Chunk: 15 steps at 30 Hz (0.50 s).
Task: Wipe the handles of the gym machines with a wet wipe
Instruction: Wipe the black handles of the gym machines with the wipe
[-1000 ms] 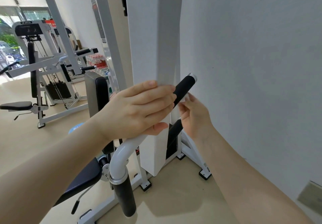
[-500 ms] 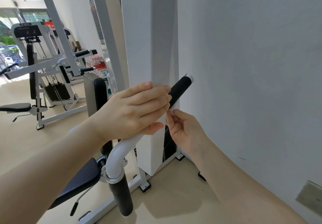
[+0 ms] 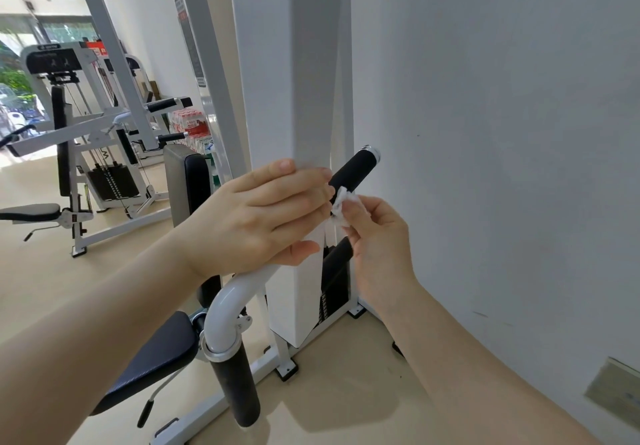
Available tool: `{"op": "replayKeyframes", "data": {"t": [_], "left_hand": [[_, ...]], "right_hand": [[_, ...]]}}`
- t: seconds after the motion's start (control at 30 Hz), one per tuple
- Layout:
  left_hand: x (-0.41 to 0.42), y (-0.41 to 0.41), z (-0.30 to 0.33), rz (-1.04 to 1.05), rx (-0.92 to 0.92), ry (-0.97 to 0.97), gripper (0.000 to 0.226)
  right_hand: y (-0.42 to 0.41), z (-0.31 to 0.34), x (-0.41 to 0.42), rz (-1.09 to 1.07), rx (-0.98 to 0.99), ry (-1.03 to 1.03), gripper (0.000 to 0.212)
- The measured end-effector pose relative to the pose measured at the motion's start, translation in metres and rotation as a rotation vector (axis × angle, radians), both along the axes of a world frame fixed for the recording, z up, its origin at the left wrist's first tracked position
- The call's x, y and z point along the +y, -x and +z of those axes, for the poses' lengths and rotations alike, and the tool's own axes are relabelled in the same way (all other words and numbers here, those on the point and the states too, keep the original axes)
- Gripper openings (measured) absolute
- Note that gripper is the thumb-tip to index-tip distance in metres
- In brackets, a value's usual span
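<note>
A black foam handle with a chrome end cap slants up to the right on a white curved bar. My left hand wraps around the lower part of this handle, fingers over the top and thumb underneath. My right hand pinches a small crumpled white wet wipe between thumb and fingertips, pressed against the underside of the handle just past my left fingertips. A second black grip hangs straight down from the same bar, lower in the view.
The machine's white column stands right behind the handle, and a white wall is close on the right. A black seat pad lies lower left. Other white gym machines and packs of bottled water stand farther back on the beige floor.
My right hand has come up from under the handle, and the white wipe now shows between its fingers against the grip. My left hand keeps its hold.
</note>
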<state>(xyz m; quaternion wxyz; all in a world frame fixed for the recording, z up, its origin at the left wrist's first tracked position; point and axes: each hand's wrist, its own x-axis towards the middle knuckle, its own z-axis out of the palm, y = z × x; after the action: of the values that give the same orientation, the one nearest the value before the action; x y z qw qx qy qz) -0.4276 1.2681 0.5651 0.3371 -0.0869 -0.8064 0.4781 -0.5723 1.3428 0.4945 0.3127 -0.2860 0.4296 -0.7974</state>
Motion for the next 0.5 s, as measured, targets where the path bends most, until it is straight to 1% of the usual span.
{"op": "replayKeyframes", "data": {"t": [0.03,0.1,0.13,0.17,0.2,0.23,0.3,0.33,0.37,0.43,0.5], "left_hand": [[0.0,0.0,0.0,-0.001,-0.001,0.0,0.034],[0.001,0.0,0.0,-0.003,-0.004,-0.004,0.034],[0.001,0.0,0.0,-0.004,-0.005,-0.004,0.034],[0.001,0.0,0.0,-0.004,-0.007,-0.001,0.034],[0.001,-0.001,0.0,0.001,-0.009,0.003,0.034],[0.001,-0.001,0.0,0.008,-0.01,0.006,0.034],[0.0,-0.001,0.0,0.019,-0.007,0.007,0.035],[-0.001,-0.001,0.0,0.018,-0.007,0.008,0.035],[-0.001,-0.002,0.0,0.014,-0.009,0.007,0.035],[-0.002,-0.002,0.0,0.009,-0.016,0.008,0.034],[-0.003,-0.002,0.001,0.003,-0.011,0.022,0.034]], "right_hand": [[0.002,-0.001,-0.002,-0.137,0.236,0.009,0.005],[0.003,-0.005,-0.004,-0.317,0.701,0.152,0.009],[0.005,-0.008,-0.006,-0.368,0.891,0.228,0.014],[0.009,-0.01,-0.009,-0.409,1.018,0.267,0.018],[0.015,-0.011,-0.014,-0.441,1.074,0.264,0.021],[0.021,-0.01,-0.018,-0.477,1.069,0.225,0.021],[0.029,-0.005,-0.024,-0.553,0.961,0.121,0.02],[0.03,-0.003,-0.026,-0.561,0.924,0.1,0.019],[0.027,-0.003,-0.027,-0.549,0.932,0.112,0.019],[0.019,-0.002,-0.024,-0.502,1.06,0.194,0.022],[0.022,0.005,-0.025,-0.438,1.144,0.193,0.023]]}}
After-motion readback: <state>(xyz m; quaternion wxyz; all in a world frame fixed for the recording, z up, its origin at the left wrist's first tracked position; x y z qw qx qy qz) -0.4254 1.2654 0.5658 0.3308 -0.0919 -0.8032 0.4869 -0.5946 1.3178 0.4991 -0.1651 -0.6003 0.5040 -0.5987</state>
